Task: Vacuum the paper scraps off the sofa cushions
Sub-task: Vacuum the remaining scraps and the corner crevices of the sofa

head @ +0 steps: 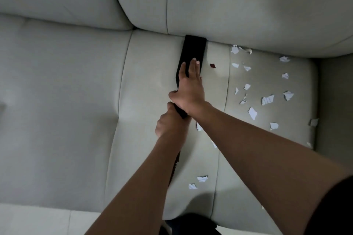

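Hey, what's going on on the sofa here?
A person is vacuuming the pale sofa. The left hand grips the black vacuum tube; the right hand lies along the nozzle, thumb hooked round it. The nozzle tip meets the backrest. White paper scraps lie to its right, not yet picked up.

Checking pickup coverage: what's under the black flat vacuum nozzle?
The black flat vacuum nozzle lies on the pale grey seat cushion, right hand on top. Any scraps beneath are covered, can't tell. White paper scraps lie to its right, apart.
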